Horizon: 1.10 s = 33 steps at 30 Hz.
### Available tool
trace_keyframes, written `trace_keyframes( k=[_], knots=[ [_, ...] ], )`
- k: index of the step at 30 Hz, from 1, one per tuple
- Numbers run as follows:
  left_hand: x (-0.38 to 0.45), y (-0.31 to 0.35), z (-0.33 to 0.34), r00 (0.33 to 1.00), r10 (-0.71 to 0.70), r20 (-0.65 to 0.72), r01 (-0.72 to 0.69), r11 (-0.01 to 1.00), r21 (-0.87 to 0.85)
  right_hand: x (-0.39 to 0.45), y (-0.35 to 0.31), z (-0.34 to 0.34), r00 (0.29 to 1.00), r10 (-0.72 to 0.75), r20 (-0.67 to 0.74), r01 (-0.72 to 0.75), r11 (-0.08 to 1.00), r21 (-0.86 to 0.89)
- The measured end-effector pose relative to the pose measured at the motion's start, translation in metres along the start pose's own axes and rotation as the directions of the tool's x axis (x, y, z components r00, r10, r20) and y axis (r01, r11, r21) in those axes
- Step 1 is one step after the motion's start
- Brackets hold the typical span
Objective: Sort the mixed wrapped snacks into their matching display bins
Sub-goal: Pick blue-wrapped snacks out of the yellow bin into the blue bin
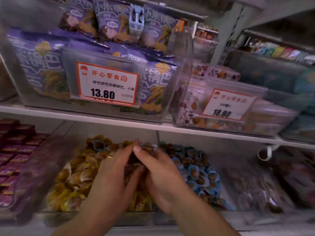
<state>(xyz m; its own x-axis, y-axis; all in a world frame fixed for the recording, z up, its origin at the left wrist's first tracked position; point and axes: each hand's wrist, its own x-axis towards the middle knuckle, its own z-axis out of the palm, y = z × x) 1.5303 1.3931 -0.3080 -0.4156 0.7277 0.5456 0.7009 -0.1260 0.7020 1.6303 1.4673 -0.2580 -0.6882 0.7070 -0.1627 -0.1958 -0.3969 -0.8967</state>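
Small round yellow-wrapped snacks (pixel 75 178) and blue-wrapped snacks (pixel 196 169) fill adjoining clear lower-shelf bins, left hand (pixel 110 174) and right hand (pixel 162 174) meeting over the divide, fingers curled into the blurred heap, hold undeterminable, beneath purple snack bags (pixel 42 65) behind a 13.80 price card (pixel 107 84).

Clear glossy plastic bins (pixel 177 86), shiny crinkled snack wrappers (pixel 196 169), matt paper price cards (pixel 107 83).
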Motion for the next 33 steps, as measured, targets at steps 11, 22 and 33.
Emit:
trace_keyframes(
  k=[11,22,33],
  knots=[
    [0.005,0.001,-0.002,0.991,0.039,0.128,-0.052,0.993,0.103,0.025,-0.048,-0.113,0.929,-0.228,-0.293,0.146,0.95,-0.275],
    [0.002,-0.02,-0.022,0.983,0.104,0.151,-0.147,0.94,0.307,0.061,-0.052,-0.137,0.812,-0.464,-0.353,0.091,0.698,-0.71],
    [-0.017,-0.051,-0.071,0.938,-0.287,0.197,0.121,0.799,0.588,0.099,0.001,0.034,0.903,-0.042,0.427,0.428,0.038,-0.903]
  ],
)
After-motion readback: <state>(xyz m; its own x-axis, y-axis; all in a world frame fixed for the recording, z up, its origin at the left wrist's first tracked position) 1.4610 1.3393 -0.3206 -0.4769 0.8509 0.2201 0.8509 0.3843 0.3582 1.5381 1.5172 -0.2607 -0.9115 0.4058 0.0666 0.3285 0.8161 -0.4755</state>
